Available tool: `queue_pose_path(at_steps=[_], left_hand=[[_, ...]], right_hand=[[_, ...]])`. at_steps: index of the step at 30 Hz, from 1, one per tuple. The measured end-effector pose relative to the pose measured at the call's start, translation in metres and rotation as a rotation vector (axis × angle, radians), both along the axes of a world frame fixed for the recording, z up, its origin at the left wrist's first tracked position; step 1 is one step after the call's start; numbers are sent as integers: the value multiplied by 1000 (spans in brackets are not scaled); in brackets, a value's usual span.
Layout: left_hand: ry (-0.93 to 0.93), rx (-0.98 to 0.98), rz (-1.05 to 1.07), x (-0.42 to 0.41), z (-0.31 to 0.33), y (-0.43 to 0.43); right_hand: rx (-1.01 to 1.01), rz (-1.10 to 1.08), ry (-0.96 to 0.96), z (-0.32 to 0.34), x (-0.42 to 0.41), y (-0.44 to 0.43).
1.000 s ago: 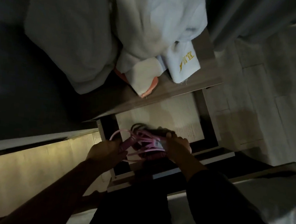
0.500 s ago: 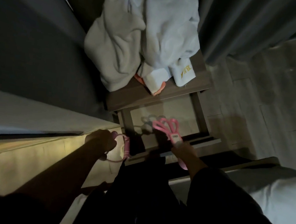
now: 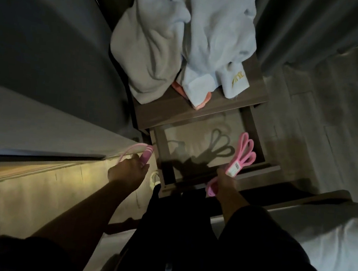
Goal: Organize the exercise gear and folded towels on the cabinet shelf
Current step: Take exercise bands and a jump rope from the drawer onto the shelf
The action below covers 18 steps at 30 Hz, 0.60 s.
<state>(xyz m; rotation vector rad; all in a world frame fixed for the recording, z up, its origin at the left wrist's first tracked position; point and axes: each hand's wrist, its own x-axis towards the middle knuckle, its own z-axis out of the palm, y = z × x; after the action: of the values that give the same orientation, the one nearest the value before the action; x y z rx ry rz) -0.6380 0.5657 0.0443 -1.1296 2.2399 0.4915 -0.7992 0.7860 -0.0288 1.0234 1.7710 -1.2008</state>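
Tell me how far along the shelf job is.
Nothing looks shelved yet. The left hand grips a pink rope handle; the right hand holds a pink looped band above the shelf. Left: placing both, folding the towels heaped on the cabinet top.

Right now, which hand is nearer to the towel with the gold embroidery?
Right. The right hand, gripping the pink cord bundle, is nearly straight in front of the embroidered towel; the left hand, gripping the pink handle, is farther off to its left.
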Motion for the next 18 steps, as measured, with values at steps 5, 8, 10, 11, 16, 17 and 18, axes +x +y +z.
queue_pose_path(at_steps=[5,8,10,11,16,17,18], left_hand=[[85,87,41,13,-23,3],[103,30,32,19,-30,6],[109,34,50,22,-32,7],[114,49,75,22,-33,8],[109,51,146,18,-37,3],[105,54,155,18,-38,2],[104,58,166,18,-39,0]], right_hand=[[24,49,13,-23,0,-3],[65,6,83,-25,0,-8],[44,-2,134,-25,1,-12],[33,6,146,-23,0,-15],[-86,3,103,-20,-12,-33],[-116,18,102,-19,-15,-37],[-147,15,118,-19,-18,-42]])
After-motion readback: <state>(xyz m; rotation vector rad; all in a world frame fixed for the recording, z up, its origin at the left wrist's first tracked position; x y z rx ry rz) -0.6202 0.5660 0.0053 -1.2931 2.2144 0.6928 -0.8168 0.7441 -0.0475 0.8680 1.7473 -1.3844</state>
